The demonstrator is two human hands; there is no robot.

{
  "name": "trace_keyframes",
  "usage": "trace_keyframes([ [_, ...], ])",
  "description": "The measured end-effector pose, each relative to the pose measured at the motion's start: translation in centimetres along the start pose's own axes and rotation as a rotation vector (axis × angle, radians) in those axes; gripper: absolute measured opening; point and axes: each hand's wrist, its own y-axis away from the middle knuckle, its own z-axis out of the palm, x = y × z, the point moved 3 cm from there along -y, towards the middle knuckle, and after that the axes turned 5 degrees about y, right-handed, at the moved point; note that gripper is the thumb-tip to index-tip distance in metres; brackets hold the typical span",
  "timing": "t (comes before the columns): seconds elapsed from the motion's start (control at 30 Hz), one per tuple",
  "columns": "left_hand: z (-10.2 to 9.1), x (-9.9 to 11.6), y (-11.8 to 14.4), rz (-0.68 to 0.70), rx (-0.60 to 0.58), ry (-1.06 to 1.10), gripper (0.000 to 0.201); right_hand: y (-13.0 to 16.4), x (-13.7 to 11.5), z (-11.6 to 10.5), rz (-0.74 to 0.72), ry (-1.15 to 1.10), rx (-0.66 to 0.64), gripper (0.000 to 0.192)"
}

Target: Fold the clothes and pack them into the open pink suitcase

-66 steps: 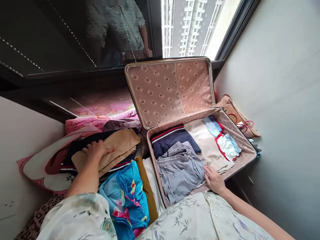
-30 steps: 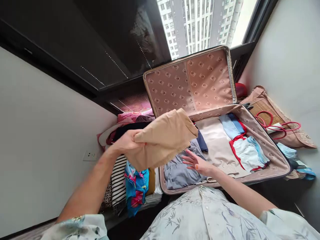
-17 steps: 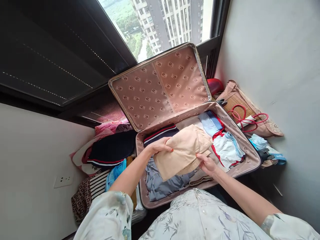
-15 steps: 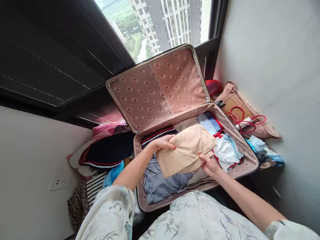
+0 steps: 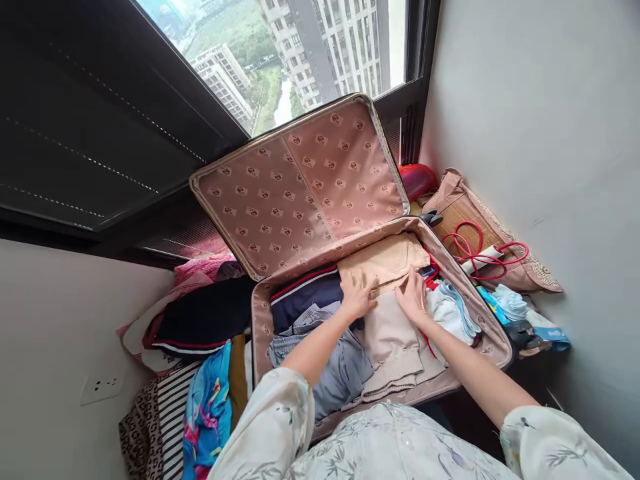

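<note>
A folded tan knit garment [image 5: 385, 261] is pressed flat inside the open pink-lined suitcase [image 5: 300, 193] by the left hand [image 5: 357, 295] and right hand [image 5: 413, 298], fingers spread, beside folded grey shorts [image 5: 340, 363].

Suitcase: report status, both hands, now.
Left hand and right hand flat, open, on tan folded garment at back of suitcase. Grey shorts in front. Nothing obstructing.

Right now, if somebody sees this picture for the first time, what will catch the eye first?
The open suitcase in the middle, its patterned lid leaning against the window. Inside it, the left hand and right hand press flat on a tan garment at the back, between a navy top and white-blue clothes. Left of the suitcase lies a bright pile of clothes.
</note>
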Motion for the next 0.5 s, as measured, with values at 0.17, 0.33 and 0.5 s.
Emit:
trace_keyframes([
  [0.17,3.5,1.5,1.0,-0.003,-0.036,0.082,0.071,-0.2,2.3,1.0,-0.127,0.403,-0.125,0.061],
  [0.33,0.3,1.0,3.3,0.097,-0.051,0.230,0.066,-2.3,6.2,2.3,-0.230,0.464,-0.210,0.068],
  [0.5,-5.4,-6.6,10.6,0.207,0.288,0.725,0.037,-3.5,6.7,1.6,-0.190,0.403,-0.289,0.080],
])
